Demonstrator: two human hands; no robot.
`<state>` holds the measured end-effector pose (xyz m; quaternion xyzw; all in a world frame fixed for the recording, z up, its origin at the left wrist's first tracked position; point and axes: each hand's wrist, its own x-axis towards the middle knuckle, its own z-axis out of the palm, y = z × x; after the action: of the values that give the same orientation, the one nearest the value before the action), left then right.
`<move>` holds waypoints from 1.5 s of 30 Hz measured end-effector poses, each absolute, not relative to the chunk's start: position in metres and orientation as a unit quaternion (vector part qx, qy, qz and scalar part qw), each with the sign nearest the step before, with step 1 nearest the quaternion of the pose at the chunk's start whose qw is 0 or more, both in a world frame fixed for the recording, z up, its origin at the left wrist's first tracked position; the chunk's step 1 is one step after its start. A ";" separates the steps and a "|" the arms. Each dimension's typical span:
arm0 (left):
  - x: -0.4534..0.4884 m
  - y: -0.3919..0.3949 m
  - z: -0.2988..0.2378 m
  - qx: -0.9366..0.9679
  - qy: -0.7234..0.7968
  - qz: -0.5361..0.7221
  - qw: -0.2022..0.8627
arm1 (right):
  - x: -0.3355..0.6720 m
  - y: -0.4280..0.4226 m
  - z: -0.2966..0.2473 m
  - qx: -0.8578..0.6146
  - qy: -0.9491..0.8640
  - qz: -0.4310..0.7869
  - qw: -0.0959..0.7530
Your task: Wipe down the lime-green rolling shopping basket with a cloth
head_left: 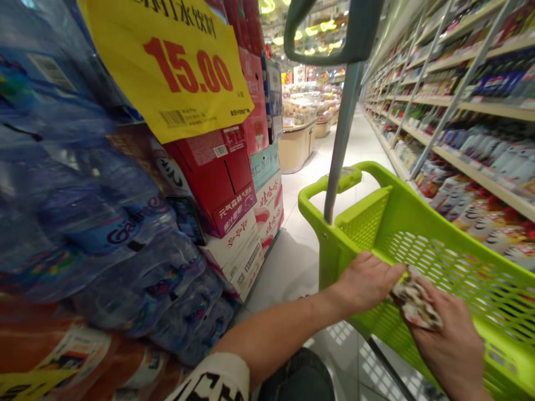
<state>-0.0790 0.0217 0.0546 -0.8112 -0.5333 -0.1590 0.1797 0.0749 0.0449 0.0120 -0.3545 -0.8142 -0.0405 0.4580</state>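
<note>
My left hand (365, 281) reaches across into a lime-green shopping basket (460, 262) and pinches one end of a crumpled white-and-brown cloth or wrapper (416, 303). My right hand (449, 345) comes in from the lower right, and its fingers close on the other end of the same crumpled thing. Both hands sit low inside the basket near its front wall. The basket's grey pull handle (343, 128) rises upright from its far end.
Shrink-wrapped packs of water bottles (104, 234) are stacked close on the left, under a yellow 15.00 price sign (175, 67). Beside them stand red and white cartons (234, 200). Stocked shelves (480, 145) line the right. A white tiled aisle (301, 234) runs ahead.
</note>
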 end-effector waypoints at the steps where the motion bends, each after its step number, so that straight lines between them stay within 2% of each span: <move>1: -0.078 0.022 0.054 -0.811 -0.533 -0.161 0.178 | 0.073 0.045 0.013 -0.348 -0.827 -0.044 0.440; 7: -0.082 0.017 0.054 -0.809 -0.537 -0.163 0.174 | 0.117 0.046 -0.007 -0.285 -0.883 -0.056 0.368; 13: -0.081 0.007 0.059 -0.814 -0.534 -0.156 0.167 | 0.231 0.040 -0.035 -0.402 -0.827 -0.157 0.362; 16: -0.073 0.003 0.061 -0.800 -0.555 -0.166 0.155 | 0.212 0.013 -0.018 -0.472 -0.804 -0.121 0.340; 20: -0.067 0.006 0.060 -0.795 -0.564 -0.159 0.158 | 0.145 0.009 0.004 -0.441 -0.838 -0.029 0.320; 24: -0.067 0.006 0.059 -0.804 -0.547 -0.163 0.166 | 0.185 0.009 -0.003 -0.486 -0.817 -0.032 0.307; 29: -0.064 0.004 0.058 -0.797 -0.553 -0.169 0.177 | 0.270 -0.005 -0.025 -0.605 -0.725 -0.079 0.321; 33: -0.056 0.006 0.058 -0.795 -0.552 -0.172 0.184 | 0.211 0.001 -0.021 -0.568 -0.740 -0.059 0.356; 36: -0.052 0.007 0.057 -0.798 -0.547 -0.175 0.182 | 0.175 0.008 -0.016 -0.498 -0.792 -0.048 0.348; 38: -0.052 0.006 0.057 -0.800 -0.544 -0.178 0.182 | 0.192 0.009 -0.017 -0.500 -0.796 -0.052 0.337; 42: -0.051 0.006 0.057 -0.799 -0.541 -0.190 0.182 | 0.262 0.004 -0.028 -0.618 -0.696 -0.083 0.356; 45: -0.046 0.007 0.056 -0.797 -0.542 -0.199 0.177 | 0.254 0.005 -0.031 -0.627 -0.679 -0.086 0.373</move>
<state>-0.0461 0.0068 0.0556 -0.7967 -0.5423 -0.1993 0.1773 0.2541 0.0046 -0.0306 -0.6265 -0.6792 -0.0857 0.3726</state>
